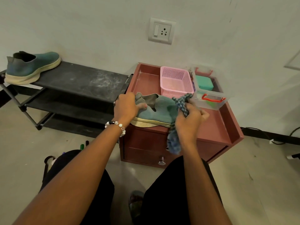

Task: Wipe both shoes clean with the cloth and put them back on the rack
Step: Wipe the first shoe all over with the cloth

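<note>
One teal knit shoe (30, 67) with a cream sole stands at the left end of the black rack's top shelf (84, 78). The matching shoe (160, 109) lies on the front edge of a reddish-brown cabinet (215, 125). My left hand (126, 108) grips this shoe at its heel opening. My right hand (190, 120) holds a blue checked cloth (174, 143) against the shoe's toe end; part of the cloth hangs down over the cabinet front.
A pink plastic basket (176, 82) and a clear box with red handles (209, 95) stand on the cabinet behind the shoe. A wall socket (161, 30) is above. The rack has two lower shelves (69, 108). Cables (276, 137) lie on the floor at right.
</note>
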### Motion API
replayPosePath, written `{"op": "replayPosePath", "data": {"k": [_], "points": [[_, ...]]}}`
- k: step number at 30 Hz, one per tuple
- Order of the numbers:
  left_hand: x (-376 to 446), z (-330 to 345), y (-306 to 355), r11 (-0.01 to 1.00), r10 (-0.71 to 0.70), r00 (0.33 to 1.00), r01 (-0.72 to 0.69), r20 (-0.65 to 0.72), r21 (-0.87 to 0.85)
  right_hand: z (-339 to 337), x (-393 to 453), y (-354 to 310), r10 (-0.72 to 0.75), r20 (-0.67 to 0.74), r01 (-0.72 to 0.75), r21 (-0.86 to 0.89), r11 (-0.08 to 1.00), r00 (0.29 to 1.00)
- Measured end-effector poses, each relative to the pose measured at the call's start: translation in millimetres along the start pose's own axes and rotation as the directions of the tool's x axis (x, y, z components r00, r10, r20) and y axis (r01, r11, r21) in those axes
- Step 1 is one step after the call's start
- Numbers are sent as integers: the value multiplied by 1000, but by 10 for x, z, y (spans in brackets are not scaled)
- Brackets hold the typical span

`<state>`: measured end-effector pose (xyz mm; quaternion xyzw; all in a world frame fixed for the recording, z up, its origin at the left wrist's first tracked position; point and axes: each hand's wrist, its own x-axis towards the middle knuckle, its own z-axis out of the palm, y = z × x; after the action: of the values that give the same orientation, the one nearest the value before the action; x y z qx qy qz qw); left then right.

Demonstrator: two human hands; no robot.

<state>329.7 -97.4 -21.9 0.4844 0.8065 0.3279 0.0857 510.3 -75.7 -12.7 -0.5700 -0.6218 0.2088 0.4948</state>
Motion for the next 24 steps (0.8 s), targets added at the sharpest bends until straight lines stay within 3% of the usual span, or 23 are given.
{"op": "replayPosePath", "data": {"k": [2,5,7,9,11,13,21,24], "points": [[-27,22,21,998,17,999,-15,-48,55,112,-87,-53,-168,56,172,-86,981,984],[-23,50,31,991,32,993,-17,-114,130,352,-240,-118,-350,340,443,-253,860,873],[2,66,12,993,37,991,-21,-130,120,508,-362,-144,-301,563,546,-334,769,769],[27,89,-25,997,31,990,-20,-137,81,536,-449,-176,-229,701,636,-396,663,675],[41,87,-31,997,25,991,-16,-130,70,446,-452,-156,-191,731,667,-442,600,655],[49,66,-11,998,22,993,-14,-119,68,319,-426,-125,-138,720,638,-489,595,680],[105,45,-46,996,38,998,-34,-43,84,499,-252,-168,-126,744,538,-344,769,656],[64,66,-38,996,31,996,-23,-87,84,401,-257,-223,-70,763,583,-428,691,642]]}}
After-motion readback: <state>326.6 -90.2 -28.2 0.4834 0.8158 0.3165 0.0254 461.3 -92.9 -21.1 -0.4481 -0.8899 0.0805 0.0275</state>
